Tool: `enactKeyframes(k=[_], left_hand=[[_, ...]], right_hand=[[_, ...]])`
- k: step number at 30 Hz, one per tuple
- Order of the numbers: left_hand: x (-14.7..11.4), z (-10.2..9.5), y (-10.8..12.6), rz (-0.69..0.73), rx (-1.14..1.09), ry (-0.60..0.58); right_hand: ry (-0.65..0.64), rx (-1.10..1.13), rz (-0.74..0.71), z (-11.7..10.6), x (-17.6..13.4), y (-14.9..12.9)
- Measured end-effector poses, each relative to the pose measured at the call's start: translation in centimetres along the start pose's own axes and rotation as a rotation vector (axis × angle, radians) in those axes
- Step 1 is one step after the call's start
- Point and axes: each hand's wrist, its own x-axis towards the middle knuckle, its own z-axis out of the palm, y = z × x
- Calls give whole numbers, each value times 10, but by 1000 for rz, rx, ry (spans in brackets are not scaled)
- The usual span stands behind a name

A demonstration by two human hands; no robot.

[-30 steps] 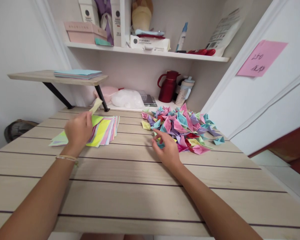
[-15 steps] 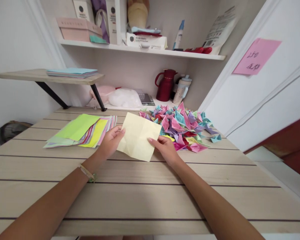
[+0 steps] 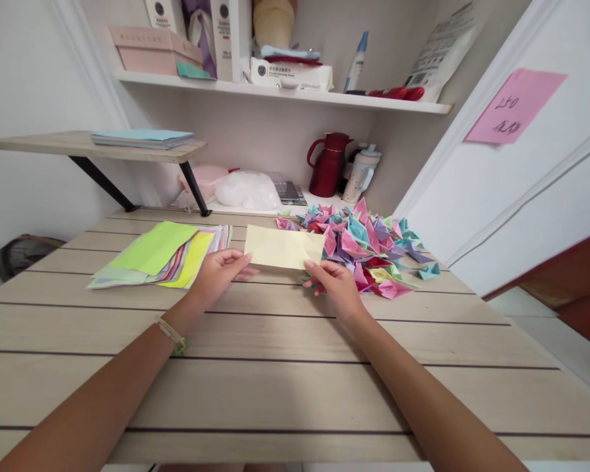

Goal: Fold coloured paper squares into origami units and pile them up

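A pale yellow sheet of paper (image 3: 284,247) is held up above the table, now a wide rectangle that looks folded in half. My left hand (image 3: 221,272) pinches its lower left corner between thumb and fingers. At the lower right corner, my right hand (image 3: 335,283) grips it the same way. To the left lies a fanned stack of coloured paper sheets (image 3: 152,252), lime green on top. On the right, close to my right hand, is a heap of folded paper boats (image 3: 364,239) in pink, blue, purple, red and other colours.
The slatted wooden table (image 3: 275,380) spans the foreground. A small raised shelf (image 3: 142,152) with black legs stands at the back left, bearing more paper (image 3: 142,137). Behind are a white plastic bag (image 3: 248,190), a dark red jug (image 3: 328,165) and a speckled bottle (image 3: 360,176).
The yellow paper has gone from an open, creased square to a folded rectangle. Both hands still hold it, and the sheet now sits level instead of tilted.
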Motion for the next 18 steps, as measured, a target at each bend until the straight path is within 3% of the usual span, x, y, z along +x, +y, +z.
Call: enactKeyframes(k=[4, 8, 10, 15, 18], left_hand=[[0, 3, -2, 22, -32, 86], [2, 5, -6, 52, -144, 153], [1, 7, -7, 42, -186, 106], [-10, 18, -6, -52, -157, -167], [-14, 23, -6, -71, -110, -202]], right_hand=[[45, 65, -27, 2, 0, 4], [-1, 78, -67, 8, -5, 5], [-10, 78, -93, 12, -8, 5], [-90, 5, -134, 19, -15, 5], [-205, -69, -181, 19, -18, 4]])
